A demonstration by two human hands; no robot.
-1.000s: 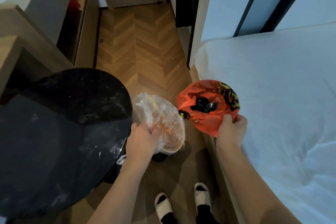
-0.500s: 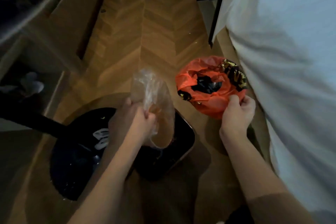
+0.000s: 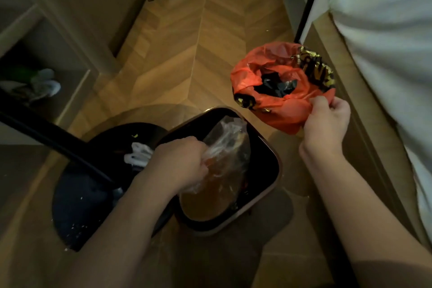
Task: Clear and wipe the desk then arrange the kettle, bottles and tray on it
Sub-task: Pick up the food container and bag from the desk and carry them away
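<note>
Left hand (image 3: 180, 161) fingers clenched round clear plastic bag (image 3: 224, 159) with brownish container, held inside black bin (image 3: 268, 154); right hand (image 3: 325, 124) pinching edge of orange bag (image 3: 275, 82), above floor beside bin; herringbone wood floor (image 3: 198, 30); white bed (image 3: 385, 42) at right

**Person's arms and hands: head view, dim light**

Two arms are coming into view from the bottom edge. The left forearm (image 3: 131, 213) and the right forearm (image 3: 350, 194) are showing bare from the wrist back to the frame edge. The left hand (image 3: 180, 161) and the right hand (image 3: 325, 124) are showing bare as well, with the knuckles reading plainly on both. Low on the right arm a darker band (image 3: 385, 271) is crossing the limb. Whether it is a sleeve hem or shadow, I cannot tell. Finer detail is blurring out.
</note>
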